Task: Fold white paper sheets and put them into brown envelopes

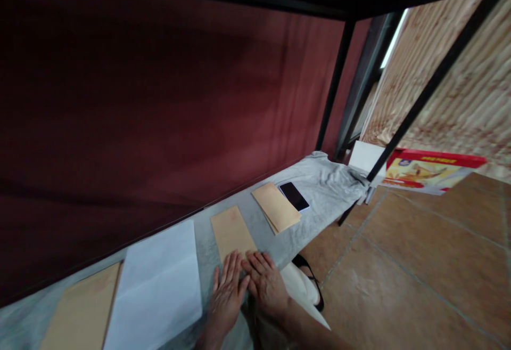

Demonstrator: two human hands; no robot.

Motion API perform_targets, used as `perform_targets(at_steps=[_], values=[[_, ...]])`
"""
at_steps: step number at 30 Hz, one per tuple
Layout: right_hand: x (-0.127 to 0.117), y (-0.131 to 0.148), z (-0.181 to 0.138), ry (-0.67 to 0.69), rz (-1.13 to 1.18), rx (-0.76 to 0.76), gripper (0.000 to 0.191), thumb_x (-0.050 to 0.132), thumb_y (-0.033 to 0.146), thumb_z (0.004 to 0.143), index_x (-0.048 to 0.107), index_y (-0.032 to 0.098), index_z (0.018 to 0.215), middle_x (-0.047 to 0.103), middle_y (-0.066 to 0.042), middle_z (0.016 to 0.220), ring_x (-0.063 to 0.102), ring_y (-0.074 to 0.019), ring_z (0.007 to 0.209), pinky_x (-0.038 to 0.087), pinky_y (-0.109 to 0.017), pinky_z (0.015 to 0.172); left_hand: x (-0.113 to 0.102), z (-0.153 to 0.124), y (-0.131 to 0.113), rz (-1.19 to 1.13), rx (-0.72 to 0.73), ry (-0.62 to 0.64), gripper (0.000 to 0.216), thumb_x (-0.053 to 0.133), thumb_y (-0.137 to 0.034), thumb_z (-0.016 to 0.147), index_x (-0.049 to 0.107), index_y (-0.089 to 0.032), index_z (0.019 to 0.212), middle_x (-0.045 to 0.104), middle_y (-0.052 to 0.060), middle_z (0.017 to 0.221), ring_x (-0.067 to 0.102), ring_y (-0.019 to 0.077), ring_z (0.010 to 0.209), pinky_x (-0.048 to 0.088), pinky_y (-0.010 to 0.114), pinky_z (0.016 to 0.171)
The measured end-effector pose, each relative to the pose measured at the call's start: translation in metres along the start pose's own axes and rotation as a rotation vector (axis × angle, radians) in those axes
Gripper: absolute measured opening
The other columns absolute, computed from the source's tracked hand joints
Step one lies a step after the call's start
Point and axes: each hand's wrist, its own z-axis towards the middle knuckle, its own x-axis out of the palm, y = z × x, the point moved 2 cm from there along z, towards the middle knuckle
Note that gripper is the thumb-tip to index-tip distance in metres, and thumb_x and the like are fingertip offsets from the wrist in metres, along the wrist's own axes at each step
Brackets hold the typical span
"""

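A single brown envelope (232, 228) lies flat on the grey cloth-covered shelf in front of me. My left hand (227, 290) rests on its near end with the fingers stretched out. Beside it my right hand (264, 281) also lies flat on that end, fingers extended, the two hands almost touching. Both palms cover the envelope's near edge, so that edge is hidden. To the right are a few stacked brown envelopes (275, 206). A white sheet of paper (159, 286) with a fold line lies to the left, beside more brown envelopes (82, 307).
A dark-screened phone (294, 196) touches the stacked envelopes. Black metal posts (337, 83) hold up the frame, with a dark red panel (159, 110) behind the shelf. A red and yellow printed box (433, 171) stands on the tiled floor (419, 243) at right.
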Motion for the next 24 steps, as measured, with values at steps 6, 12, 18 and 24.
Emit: perform_targets(at_steps=[6, 12, 18, 24], values=[[-0.006, 0.004, -0.002, -0.009, -0.011, 0.076, 0.049, 0.051, 0.031, 0.100, 0.046, 0.021, 0.148, 0.050, -0.008, 0.151, 0.045, -0.0227, 0.139, 0.031, -0.046, 0.120, -0.001, -0.034, -0.004, 0.009, -0.028, -0.236, 0.063, 0.033, -0.043, 0.100, 0.034, -0.010, 0.154, 0.045, 0.018, 0.153, 0.040, 0.0299, 0.144, 0.034, 0.048, 0.117], [-0.006, 0.008, -0.003, -0.039, -0.038, 0.131, 0.050, 0.053, 0.033, 0.100, 0.046, 0.020, 0.148, 0.052, -0.007, 0.149, 0.048, -0.0224, 0.136, 0.030, -0.045, 0.121, -0.007, -0.024, 0.007, -0.137, -0.257, -0.257, 0.050, 0.038, -0.037, 0.097, 0.058, -0.012, 0.135, 0.064, 0.018, 0.133, 0.059, 0.0308, 0.124, 0.048, 0.045, 0.104], [-0.001, 0.007, -0.003, -0.023, -0.052, 0.153, 0.049, 0.052, 0.035, 0.100, 0.048, 0.021, 0.147, 0.051, -0.007, 0.150, 0.048, -0.0231, 0.137, 0.029, -0.046, 0.121, -0.031, 0.005, 0.002, -0.246, -0.460, -0.194, 0.052, 0.049, -0.032, 0.091, 0.052, -0.008, 0.137, 0.067, 0.019, 0.120, 0.063, 0.0317, 0.109, 0.050, 0.043, 0.096], [0.000, 0.008, -0.003, -0.030, -0.045, 0.158, 0.049, 0.050, 0.035, 0.101, 0.048, 0.020, 0.147, 0.051, -0.007, 0.150, 0.048, -0.0228, 0.137, 0.026, -0.046, 0.122, -0.040, 0.021, 0.003, -0.525, -0.694, -0.094, 0.064, 0.061, -0.026, 0.085, 0.042, -0.007, 0.142, 0.072, 0.012, 0.094, 0.068, 0.0290, 0.097, 0.053, 0.042, 0.088]])
